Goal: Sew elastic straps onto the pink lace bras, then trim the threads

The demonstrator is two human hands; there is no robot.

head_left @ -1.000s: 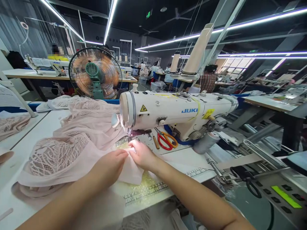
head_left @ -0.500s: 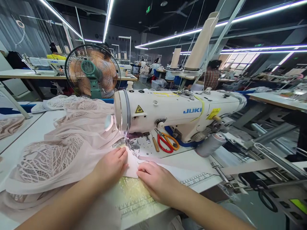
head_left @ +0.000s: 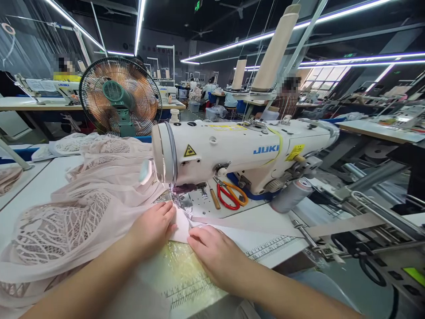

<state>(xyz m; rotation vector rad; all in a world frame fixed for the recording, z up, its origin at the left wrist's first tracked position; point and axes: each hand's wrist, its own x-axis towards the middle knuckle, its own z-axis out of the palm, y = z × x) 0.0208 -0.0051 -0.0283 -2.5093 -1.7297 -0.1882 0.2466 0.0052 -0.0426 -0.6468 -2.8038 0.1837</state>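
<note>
Low in the middle of the frame, my two hands sit apart with pale cloth [head_left: 179, 225] between them on the bench [head_left: 262, 215]: my left hand [head_left: 153, 225] lies palm down over its left side, my right hand [head_left: 215, 250] touches its right edge, and I cannot tell whether either grips. Left of them spread lace garments [head_left: 63, 221]; just beyond the cloth stands the sewing machine [head_left: 215, 150], scissors [head_left: 229, 197] beside its base. Farther off, a fan [head_left: 120, 97] fills the upper left.
</note>
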